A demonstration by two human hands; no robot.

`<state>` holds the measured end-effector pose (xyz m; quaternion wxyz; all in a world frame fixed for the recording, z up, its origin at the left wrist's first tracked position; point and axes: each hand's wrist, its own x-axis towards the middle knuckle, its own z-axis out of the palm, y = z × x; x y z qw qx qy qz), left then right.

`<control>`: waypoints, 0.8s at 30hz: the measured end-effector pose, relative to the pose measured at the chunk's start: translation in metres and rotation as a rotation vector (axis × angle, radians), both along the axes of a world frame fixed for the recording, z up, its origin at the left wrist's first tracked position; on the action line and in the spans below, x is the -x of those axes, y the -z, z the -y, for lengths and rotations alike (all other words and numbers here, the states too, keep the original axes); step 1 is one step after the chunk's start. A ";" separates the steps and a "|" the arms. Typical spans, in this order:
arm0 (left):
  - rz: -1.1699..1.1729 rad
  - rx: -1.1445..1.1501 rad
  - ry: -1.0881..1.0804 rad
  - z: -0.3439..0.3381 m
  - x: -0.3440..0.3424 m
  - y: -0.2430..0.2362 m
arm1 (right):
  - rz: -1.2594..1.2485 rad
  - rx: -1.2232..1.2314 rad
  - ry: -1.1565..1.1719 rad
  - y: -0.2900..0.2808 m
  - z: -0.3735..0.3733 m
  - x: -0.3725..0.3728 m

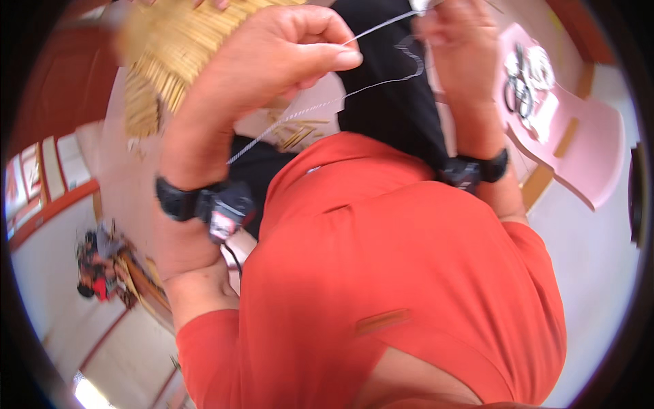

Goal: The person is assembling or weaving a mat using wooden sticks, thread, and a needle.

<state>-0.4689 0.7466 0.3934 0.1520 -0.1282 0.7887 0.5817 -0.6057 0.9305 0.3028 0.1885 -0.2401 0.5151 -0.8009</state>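
Note:
A thin white string (388,27) runs taut between my two hands. My left hand (300,48) is closed, pinching it between thumb and forefinger. Opposite it, my right hand (458,41) holds the other end at its fingertips, blurred at the top of the view. A slack length of the string loops down between the hands and trails past my left wrist over my dark trousers. Beyond my left forearm spreads a mat of slim yellow bamboo sticks (180,44). Fingers of another hand (208,3) show at its far edge.
To the right, a pink chair (593,143) carries scissors (521,88) and a bundle of white string (539,65). Loose short sticks (300,133) lie below my left hand. Black bands circle both wrists. At the far left, people (102,269) appear small.

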 end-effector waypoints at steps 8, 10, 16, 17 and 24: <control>0.207 0.292 -0.159 0.101 -0.161 -0.087 | 0.592 0.418 -0.238 0.052 -0.057 0.059; 0.255 0.299 -0.223 0.108 -0.186 -0.088 | 0.656 0.498 -0.345 0.068 -0.068 0.064; 0.384 0.286 -0.326 0.117 -0.224 -0.062 | 0.516 0.240 0.125 0.097 -0.093 0.076; 0.394 0.303 -0.349 0.120 -0.226 -0.053 | 0.514 0.228 0.214 0.103 -0.098 0.082; 0.473 0.321 -0.312 0.134 -0.223 -0.033 | 0.545 0.405 0.117 0.138 -0.161 0.139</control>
